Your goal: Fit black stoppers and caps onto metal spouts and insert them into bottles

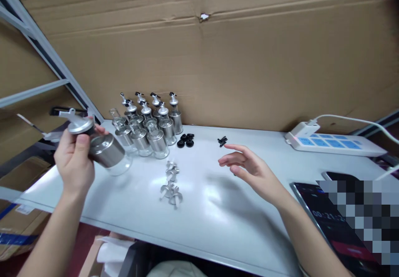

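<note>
My left hand is closed around a glass bottle with a steel sleeve and silver pour cap, held tilted above the left part of the white table. My right hand hovers open over the table's middle, fingers stretched toward small black clips. A group of several similar bottles stands at the back. Several loose silver caps lie in front of them, and black rubber plugs sit beside the bottles.
A white and blue power strip with a cable lies at the back right. A dark tablet rests at the right front. Cardboard walls the back; a metal rack frame stands on the left.
</note>
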A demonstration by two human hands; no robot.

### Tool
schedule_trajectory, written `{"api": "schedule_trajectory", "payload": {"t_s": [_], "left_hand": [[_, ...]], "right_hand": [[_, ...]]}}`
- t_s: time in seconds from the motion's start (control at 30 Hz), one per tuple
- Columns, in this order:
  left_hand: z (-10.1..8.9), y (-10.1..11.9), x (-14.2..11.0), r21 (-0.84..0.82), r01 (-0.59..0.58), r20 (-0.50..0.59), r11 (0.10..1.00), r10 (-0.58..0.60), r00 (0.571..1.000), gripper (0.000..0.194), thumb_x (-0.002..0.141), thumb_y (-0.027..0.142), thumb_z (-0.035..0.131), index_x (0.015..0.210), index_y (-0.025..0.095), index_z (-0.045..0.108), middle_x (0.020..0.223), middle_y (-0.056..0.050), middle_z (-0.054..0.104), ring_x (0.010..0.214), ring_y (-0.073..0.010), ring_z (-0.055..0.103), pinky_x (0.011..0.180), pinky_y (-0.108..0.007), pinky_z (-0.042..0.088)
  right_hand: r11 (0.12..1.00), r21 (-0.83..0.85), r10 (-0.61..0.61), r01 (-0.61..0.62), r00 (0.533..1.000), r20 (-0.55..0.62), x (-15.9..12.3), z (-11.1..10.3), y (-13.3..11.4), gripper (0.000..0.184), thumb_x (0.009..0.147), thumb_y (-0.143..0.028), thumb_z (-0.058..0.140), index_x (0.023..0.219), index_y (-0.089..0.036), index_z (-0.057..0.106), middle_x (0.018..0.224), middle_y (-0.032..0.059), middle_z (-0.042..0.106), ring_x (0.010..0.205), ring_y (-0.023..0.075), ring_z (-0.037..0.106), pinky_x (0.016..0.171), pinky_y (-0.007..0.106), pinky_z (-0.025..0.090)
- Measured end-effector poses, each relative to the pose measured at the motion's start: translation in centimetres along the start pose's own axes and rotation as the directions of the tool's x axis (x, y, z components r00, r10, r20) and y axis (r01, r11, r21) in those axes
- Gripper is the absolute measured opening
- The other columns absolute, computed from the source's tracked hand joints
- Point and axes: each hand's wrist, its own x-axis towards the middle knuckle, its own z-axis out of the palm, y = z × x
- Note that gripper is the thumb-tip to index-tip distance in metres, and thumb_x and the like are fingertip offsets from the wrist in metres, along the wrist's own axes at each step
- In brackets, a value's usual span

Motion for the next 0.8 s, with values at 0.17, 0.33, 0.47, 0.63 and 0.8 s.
{"api": "schedule_trajectory", "payload": {"t_s": [0.17,0.33,0.47,0.63,0.8], "left_hand": [[-5.8,-5.2,1.5,0.37,0.064,-0.122,0.927,-0.019,0.992,0.057,0.072,0.068,0.062,0.096,0.016,0.057,0.085,-0.002,0.063,0.077,-0.0166,0.061,0.089,-0.041,0.05],[-7.1,-10.1,2.7,0.445,0.118,-0.128,0.888,-0.067,0.99,0.056,0.079,0.066,0.053,0.103,0.016,0.047,0.094,-0.007,0.063,0.086,-0.0181,0.062,0.094,-0.044,0.048],[-6.9,-12.1,3.2,0.491,0.131,-0.097,0.861,-0.095,0.991,0.041,0.089,0.05,0.049,0.11,0.015,0.044,0.102,-0.009,0.063,0.093,-0.0179,0.061,0.096,-0.043,0.047],[-6.5,-12.8,3.8,0.584,0.115,-0.075,0.803,-0.088,0.993,0.027,0.094,0.029,0.046,0.115,0.011,0.043,0.108,-0.011,0.062,0.102,-0.0188,0.059,0.102,-0.044,0.042],[-5.0,-13.4,5.7,0.628,0.06,-0.046,0.776,-0.039,0.998,0.053,0.088,0.004,0.044,0.135,0.006,0.02,0.125,-0.017,0.049,0.107,-0.0155,0.055,0.1,-0.037,0.044]], "right_hand": [[1.0,-0.003,0.013,-0.013,0.999,-0.03,0.2,0.0,0.3,0.049,0.08,-0.054,0.062,0.119,-0.027,0.051,0.096,0.0077,0.071,0.094,0.0238,0.067,0.082,0.04,0.053],[0.999,-0.007,0.053,-0.053,0.998,-0.032,0.5,0.1,0.6,0.051,0.078,-0.057,0.061,0.118,-0.026,0.051,0.095,0.0082,0.071,0.094,0.0243,0.066,0.083,0.042,0.053],[0.998,-0.014,0.058,-0.059,0.998,-0.036,0.6,0.1,0.7,0.053,0.078,-0.058,0.061,0.118,-0.026,0.051,0.095,0.0091,0.071,0.095,0.0248,0.066,0.084,0.043,0.052],[0.998,-0.036,0.054,-0.055,0.998,-0.032,0.5,0.0,0.5,0.052,0.078,-0.058,0.06,0.118,-0.026,0.051,0.094,0.0092,0.071,0.094,0.025,0.066,0.083,0.042,0.052],[0.998,-0.042,0.052,-0.053,0.998,-0.033,0.5,0.1,0.6,0.053,0.079,-0.058,0.061,0.119,-0.025,0.051,0.094,0.0093,0.071,0.093,0.025,0.066,0.081,0.042,0.053]]}}
